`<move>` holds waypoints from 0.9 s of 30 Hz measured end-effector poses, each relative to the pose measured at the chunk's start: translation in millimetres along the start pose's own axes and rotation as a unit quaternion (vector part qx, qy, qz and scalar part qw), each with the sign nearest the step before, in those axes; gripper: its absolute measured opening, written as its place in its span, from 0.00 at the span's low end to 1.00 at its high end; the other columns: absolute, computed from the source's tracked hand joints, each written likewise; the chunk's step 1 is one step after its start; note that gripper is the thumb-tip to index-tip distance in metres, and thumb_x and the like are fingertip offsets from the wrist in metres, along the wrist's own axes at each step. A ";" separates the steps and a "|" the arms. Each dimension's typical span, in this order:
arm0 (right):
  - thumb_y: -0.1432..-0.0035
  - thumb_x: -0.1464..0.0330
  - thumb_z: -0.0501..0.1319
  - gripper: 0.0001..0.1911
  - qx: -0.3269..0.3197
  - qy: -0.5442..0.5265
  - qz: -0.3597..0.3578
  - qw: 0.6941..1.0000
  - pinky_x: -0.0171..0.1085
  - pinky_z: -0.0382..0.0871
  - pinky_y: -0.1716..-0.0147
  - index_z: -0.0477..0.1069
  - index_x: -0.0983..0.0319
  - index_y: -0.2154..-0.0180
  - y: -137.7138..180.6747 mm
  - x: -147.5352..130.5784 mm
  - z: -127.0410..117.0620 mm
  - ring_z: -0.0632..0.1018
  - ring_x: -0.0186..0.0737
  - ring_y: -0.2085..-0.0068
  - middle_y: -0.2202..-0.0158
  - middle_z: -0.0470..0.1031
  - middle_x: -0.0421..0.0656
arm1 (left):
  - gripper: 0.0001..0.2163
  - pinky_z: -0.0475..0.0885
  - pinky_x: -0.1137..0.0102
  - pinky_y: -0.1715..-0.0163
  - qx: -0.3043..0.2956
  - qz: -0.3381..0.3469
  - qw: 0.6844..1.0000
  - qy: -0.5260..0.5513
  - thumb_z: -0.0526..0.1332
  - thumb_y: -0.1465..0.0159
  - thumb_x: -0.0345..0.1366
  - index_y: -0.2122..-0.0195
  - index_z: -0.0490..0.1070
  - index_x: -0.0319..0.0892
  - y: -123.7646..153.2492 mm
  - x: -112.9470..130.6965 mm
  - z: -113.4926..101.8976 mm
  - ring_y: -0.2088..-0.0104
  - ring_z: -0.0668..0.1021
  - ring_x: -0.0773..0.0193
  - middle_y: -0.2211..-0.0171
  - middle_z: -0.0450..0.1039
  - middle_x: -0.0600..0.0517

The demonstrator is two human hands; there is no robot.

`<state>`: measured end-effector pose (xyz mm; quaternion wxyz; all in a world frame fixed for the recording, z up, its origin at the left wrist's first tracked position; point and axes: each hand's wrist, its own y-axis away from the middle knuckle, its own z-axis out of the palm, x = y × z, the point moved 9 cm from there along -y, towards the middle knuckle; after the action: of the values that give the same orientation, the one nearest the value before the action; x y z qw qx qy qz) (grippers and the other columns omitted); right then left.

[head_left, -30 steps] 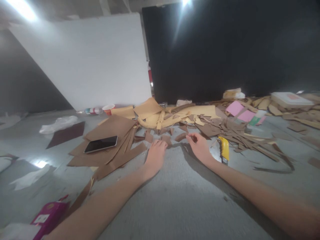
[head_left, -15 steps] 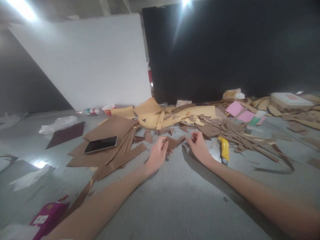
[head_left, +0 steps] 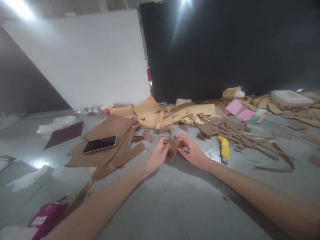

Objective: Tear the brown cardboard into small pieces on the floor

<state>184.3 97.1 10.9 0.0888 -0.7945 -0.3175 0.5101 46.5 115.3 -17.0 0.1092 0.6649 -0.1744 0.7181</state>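
A small brown leather-like piece (head_left: 172,146) is held up just above the grey table, between my two hands. My left hand (head_left: 160,152) is closed on its left side, thumb in front and the other fingers partly hidden behind it. At its right edge, my right hand (head_left: 191,150) has thumb and fingers curved, with their tips against the piece. A yellow utility knife (head_left: 223,148) lies to the right of my right hand. Several brown scraps (head_left: 148,136) lie beyond my hands.
Left of my hands, a phone (head_left: 99,144) rests on stacked brown sheets (head_left: 110,126). Cream offcuts (head_left: 150,121) and a heap of brown strips (head_left: 235,131) spread across the back. A magenta object (head_left: 48,216) sits at the near left, a paper cup (head_left: 107,108) farther back.
My right hand has moved left, close to my left hand. The narrow strip end that stretched between them is now drawn in, and the piece looks folded or bunched.
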 end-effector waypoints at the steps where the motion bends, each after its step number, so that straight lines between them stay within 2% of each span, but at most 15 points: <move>1: 0.28 0.66 0.56 0.23 -0.009 0.015 -0.006 1.000 0.42 0.77 0.55 0.59 0.53 0.34 0.4 -0.8 1.3 0.79 0.42 0.57 0.53 0.76 0.45 | 0.17 0.73 0.66 0.72 0.003 0.000 1.000 0.002 0.59 0.28 0.52 0.50 0.60 0.45 -0.1 0.1 -0.3 0.75 0.80 0.60 0.73 0.77 0.54; 5: 0.26 0.67 0.54 0.14 -0.041 0.060 -0.046 0.996 0.42 0.76 0.53 0.70 0.54 0.43 1.0 -11.6 5.9 0.79 0.42 0.55 0.52 0.76 0.46 | 0.16 0.74 0.66 0.70 -0.007 -0.002 1.000 -0.003 0.59 0.28 0.51 0.51 0.61 0.45 0.1 0.6 2.0 0.76 0.79 0.61 0.74 0.76 0.55; 9: 0.26 0.64 0.56 0.09 -0.023 0.037 -0.057 0.997 0.40 0.75 0.55 0.73 0.57 0.52 -1.5 -16.9 1.8 0.79 0.42 0.57 0.54 0.76 0.47 | 0.16 0.73 0.66 0.69 -0.008 -0.012 1.000 -0.001 0.59 0.29 0.51 0.52 0.61 0.45 0.9 0.2 2.7 0.76 0.79 0.61 0.75 0.75 0.56; 17: 0.28 0.54 0.58 0.14 0.031 0.009 0.028 0.999 0.45 0.75 0.53 0.73 0.57 0.59 -6.1 -5.6 -9.6 0.79 0.47 0.54 0.55 0.78 0.48 | 0.14 0.69 0.69 0.70 -0.019 -0.029 0.999 -0.020 0.59 0.30 0.50 0.61 0.62 0.45 1.4 0.1 6.1 0.76 0.78 0.63 0.77 0.77 0.54; 22: 0.28 0.54 0.58 0.15 0.001 -0.029 0.025 0.999 0.45 0.74 0.52 0.71 0.57 0.62 -5.7 -9.4 -7.6 0.78 0.46 0.55 0.57 0.78 0.47 | 0.17 0.70 0.69 0.70 -0.014 -0.022 0.999 -0.025 0.59 0.29 0.54 0.64 0.65 0.44 1.6 2.0 4.9 0.76 0.77 0.64 0.77 0.76 0.54; 27: 0.28 0.56 0.57 0.14 -0.020 -0.031 0.013 0.999 0.44 0.74 0.54 0.72 0.57 0.60 -4.8 -12.4 -4.2 0.78 0.45 0.56 0.58 0.76 0.47 | 0.20 0.70 0.70 0.70 -0.012 -0.008 0.998 -0.055 0.61 0.29 0.57 0.62 0.66 0.44 1.8 3.9 3.1 0.76 0.78 0.63 0.78 0.76 0.54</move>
<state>182.5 94.3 24.5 0.0561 -0.7839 -0.3196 0.5294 48.3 112.1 -13.2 0.1131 0.7035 -0.1837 0.6772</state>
